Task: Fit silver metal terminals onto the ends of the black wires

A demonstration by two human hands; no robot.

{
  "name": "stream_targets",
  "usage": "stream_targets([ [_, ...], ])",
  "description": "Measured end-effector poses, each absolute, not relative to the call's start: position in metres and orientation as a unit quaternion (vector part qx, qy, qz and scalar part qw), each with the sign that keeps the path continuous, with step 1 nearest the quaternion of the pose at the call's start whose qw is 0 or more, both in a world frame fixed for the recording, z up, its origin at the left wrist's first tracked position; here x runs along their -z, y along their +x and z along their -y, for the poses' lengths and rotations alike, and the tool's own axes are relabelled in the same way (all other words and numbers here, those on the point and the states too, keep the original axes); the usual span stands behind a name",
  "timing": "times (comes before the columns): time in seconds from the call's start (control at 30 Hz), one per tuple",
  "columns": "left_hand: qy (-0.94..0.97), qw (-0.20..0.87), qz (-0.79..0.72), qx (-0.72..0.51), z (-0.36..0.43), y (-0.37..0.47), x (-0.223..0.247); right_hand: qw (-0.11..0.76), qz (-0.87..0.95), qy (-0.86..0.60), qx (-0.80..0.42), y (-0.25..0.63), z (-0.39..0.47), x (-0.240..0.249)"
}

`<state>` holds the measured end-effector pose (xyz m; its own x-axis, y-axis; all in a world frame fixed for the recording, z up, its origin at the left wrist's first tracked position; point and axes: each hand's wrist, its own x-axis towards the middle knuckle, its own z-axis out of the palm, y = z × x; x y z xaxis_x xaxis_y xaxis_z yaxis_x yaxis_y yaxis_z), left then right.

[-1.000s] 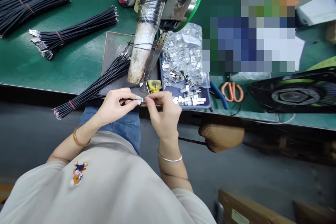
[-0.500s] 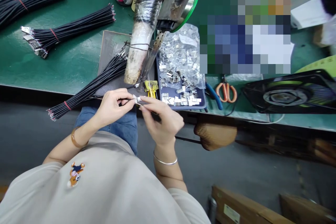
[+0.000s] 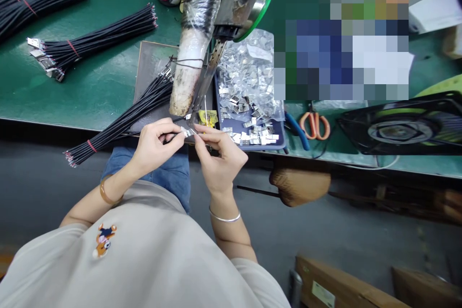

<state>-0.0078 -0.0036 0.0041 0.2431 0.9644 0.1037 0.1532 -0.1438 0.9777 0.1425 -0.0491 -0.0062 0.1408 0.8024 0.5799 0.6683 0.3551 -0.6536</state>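
Note:
Near the front edge of the green table my left hand pinches a small silvery connector between thumb and fingertips. My right hand is closed at the connector's other side, its fingertips pinching something too small to make out. A bundle of black cables with a red band lies left of my hands, partly on a dark board. Right behind the hands are a yellow piece and the tip of a taped hose. A tray of metal connectors stands to the right.
More cable bundles lie at the back left. A metal tool on an arm hangs over the board. Orange-handled pliers, blue handles and a black fan are on the right. Cardboard boxes stand below.
My right hand has shifted slightly left, its fingertips now closer together beside the connector. My left hand stays nearly in place. The view has moved a little.

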Motion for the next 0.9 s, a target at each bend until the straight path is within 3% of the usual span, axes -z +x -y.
stream_targets([
  [0.7, 0.562, 0.464, -0.479, -0.489, 0.003, 0.008, -0.007, 0.518, 0.669, -0.532, -0.016, 0.137, 0.037, -0.001],
  [0.9, 0.555, 0.481, -0.5, -0.459, 0.004, 0.007, -0.01, 0.495, 0.697, -0.519, -0.019, 0.142, 0.042, 0.0],
])
